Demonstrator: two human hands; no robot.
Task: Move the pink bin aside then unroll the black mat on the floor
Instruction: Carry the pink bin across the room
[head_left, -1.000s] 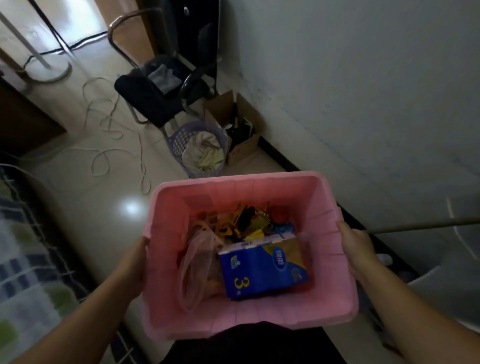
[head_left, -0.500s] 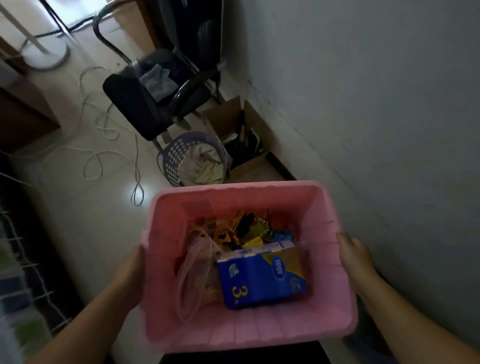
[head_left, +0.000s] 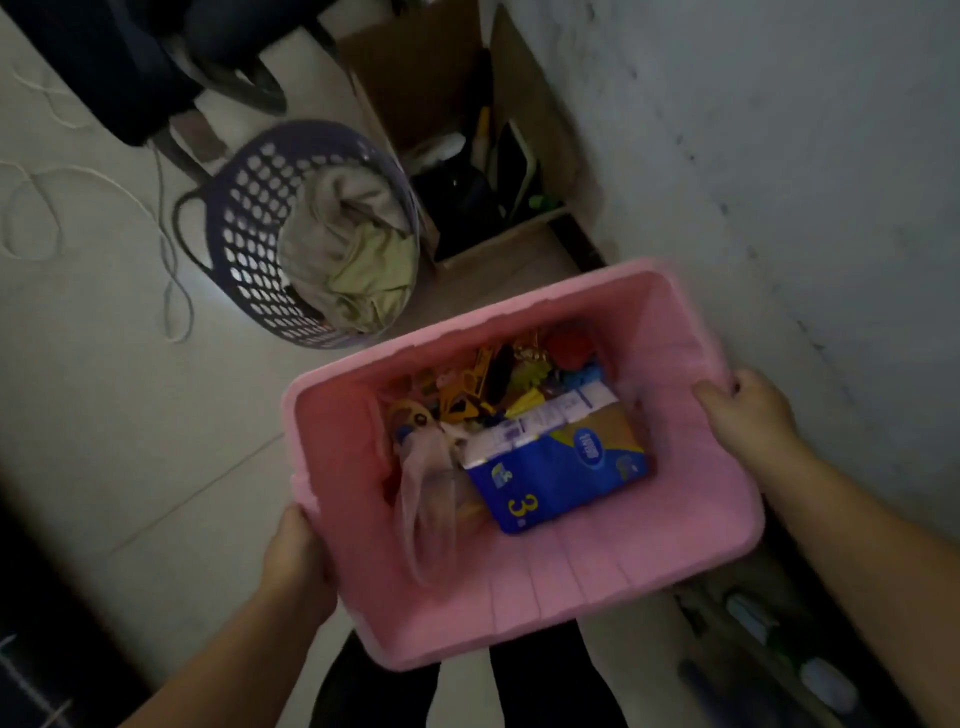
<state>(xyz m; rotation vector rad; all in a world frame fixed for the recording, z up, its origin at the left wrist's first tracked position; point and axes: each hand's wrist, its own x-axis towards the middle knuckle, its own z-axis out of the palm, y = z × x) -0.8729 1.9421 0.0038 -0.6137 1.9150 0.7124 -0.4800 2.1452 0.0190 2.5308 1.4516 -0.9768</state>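
Observation:
I hold the pink bin (head_left: 691, 499) off the floor in front of me, tilted a little to the left. My left hand (head_left: 293, 558) grips its near-left rim. On the right rim sits my right hand (head_left: 748, 413), close to the wall. Inside lie a blue tissue pack (head_left: 558, 467), a clear plastic bag (head_left: 428, 499) and several small yellow and red toys (head_left: 498, 384). The black mat is not in view.
A purple laundry basket (head_left: 249, 228) with cloth stands on the floor just beyond the bin. An open cardboard box (head_left: 519, 130) sits against the white wall (head_left: 779, 156). A black chair (head_left: 130, 67) and white cable (head_left: 166, 249) lie at the far left. My legs are below.
I have moved forward with the bin toward the basket and box. The view has dipped and rolled, so the bin now looks tilted. Both hands keep their grip.

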